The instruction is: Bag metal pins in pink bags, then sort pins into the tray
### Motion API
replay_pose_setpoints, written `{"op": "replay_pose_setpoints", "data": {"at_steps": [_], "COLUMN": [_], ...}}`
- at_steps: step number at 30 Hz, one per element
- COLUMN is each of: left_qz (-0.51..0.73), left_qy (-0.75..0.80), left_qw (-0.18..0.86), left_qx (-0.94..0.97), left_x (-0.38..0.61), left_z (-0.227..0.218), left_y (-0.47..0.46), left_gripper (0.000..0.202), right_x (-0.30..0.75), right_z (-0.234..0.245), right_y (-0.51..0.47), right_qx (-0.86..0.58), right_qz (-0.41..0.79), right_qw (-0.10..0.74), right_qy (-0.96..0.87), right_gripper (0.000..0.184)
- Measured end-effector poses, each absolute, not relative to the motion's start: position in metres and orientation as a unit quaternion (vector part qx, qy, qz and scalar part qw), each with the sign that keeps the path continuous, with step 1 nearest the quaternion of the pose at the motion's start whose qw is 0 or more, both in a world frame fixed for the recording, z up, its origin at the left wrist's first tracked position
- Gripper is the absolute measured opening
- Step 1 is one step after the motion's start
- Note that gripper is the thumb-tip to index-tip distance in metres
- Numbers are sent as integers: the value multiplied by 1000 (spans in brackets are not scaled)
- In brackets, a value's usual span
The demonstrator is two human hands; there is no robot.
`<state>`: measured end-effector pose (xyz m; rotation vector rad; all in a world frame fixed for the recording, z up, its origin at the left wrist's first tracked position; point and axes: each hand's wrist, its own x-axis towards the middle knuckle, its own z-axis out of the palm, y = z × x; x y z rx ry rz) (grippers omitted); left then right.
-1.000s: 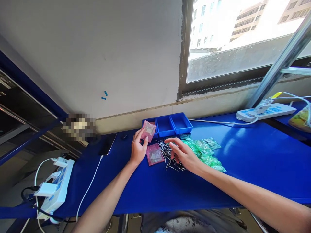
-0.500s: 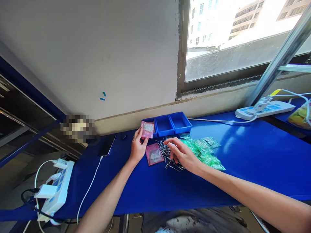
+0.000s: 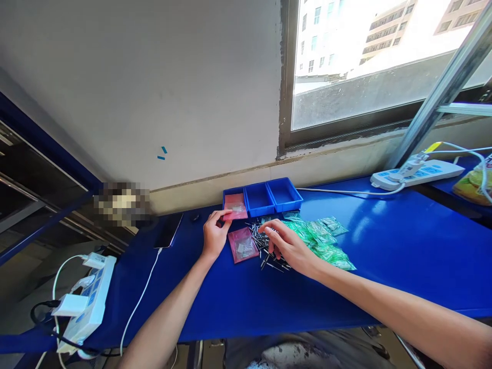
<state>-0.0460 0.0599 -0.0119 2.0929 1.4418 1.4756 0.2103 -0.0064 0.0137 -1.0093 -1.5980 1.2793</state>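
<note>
My left hand [image 3: 213, 234] reaches to the leftmost of three joined blue trays [image 3: 286, 193] and pinches the near edge of a small pink bag [image 3: 235, 205], which lies flat in that tray. A second pink bag [image 3: 242, 245] lies on the blue table [image 3: 384, 246] just right of this hand. My right hand [image 3: 287, 245] rests on a heap of small metal pins [image 3: 261, 240], fingers curled down and pinched into them. What its fingertips hold is partly hidden.
A pile of small green bags [image 3: 325, 240] lies right of the pins. A dark phone [image 3: 169, 229] with a white cable sits left of my left hand. White power strips lie at the far left [image 3: 88, 294] and by the window [image 3: 417, 171].
My left hand has lowered the pink bag from upright in the air into the leftmost blue tray. My right hand has curled its fingers down into the pins.
</note>
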Motion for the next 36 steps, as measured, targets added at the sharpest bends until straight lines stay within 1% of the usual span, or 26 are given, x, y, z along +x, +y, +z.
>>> {"op": "replay_pose_setpoints", "data": {"at_steps": [4,5,8,10,17,24,27,31,36], "left_qz": [498,494,481,472,433,409,395,390,373], "left_qy": [493,495,498,502,503,506,501,505,505], "left_qw": [77,70,48,38,18,14,20,24,16], "left_qx": [709,711,719,724,748,760,770,770,778], "left_x": [-46,-46,-46,-45,-49,-52,-52,-52,-51], "left_z": [-12,-11,-10,-10,-20,-27,-28,-31,-34], "left_y": [60,60,61,61,69,75,76,77,76], "left_gripper": [20,23,43,53,77,91,91,83,77], "right_x": [210,210,210,210,211,210,210,210,210], "right_z": [14,14,13,13,13,12,11,9,9], "right_y": [-7,-7,-6,-6,-6,-7,-6,-5,-5], "right_qx": [-403,-403,-404,-402,-402,-403,-401,-404,-403], "right_qz": [514,515,512,512,512,511,508,503,495], "right_qw": [412,412,408,408,407,410,408,406,400], "right_qy": [-635,-635,-639,-640,-641,-639,-644,-647,-657], "right_gripper": [47,48,48,48,46,47,45,45,45]}}
